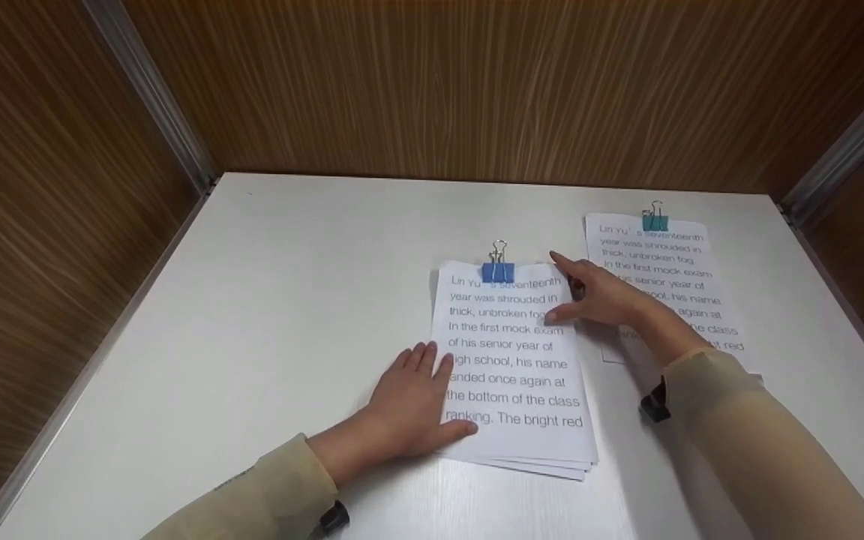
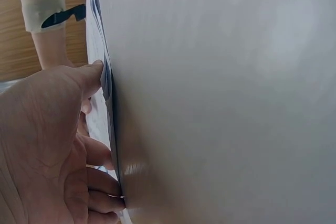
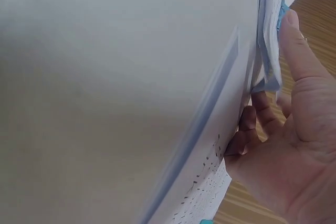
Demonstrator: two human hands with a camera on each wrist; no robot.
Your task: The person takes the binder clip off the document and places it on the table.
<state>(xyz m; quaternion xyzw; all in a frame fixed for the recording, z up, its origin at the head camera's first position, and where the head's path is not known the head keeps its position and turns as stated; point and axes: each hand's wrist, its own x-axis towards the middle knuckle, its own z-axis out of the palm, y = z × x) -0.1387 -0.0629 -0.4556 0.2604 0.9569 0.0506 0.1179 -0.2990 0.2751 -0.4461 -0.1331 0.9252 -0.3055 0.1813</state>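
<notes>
A stack of printed sheets (image 1: 511, 352) lies upright to me on the white table, with a blue binder clip (image 1: 498, 272) on its top edge. Its lower sheets fan out unevenly at the bottom. My left hand (image 1: 409, 409) rests along the lower left edge, fingers extended and thumb on the page. At the upper right edge, my right hand (image 1: 604, 296) touches the stack: its thumb lies on the print and the index finger reaches to the top corner. In the right wrist view, the other fingers (image 3: 245, 129) are bent beside the paper's edge.
A second stack of printed sheets (image 1: 672, 259), held by a teal binder clip (image 1: 655, 223), lies farther back on the right, partly under my right forearm. Wood-grain panels (image 1: 462, 90) enclose the white table (image 1: 289, 300) at the back and sides.
</notes>
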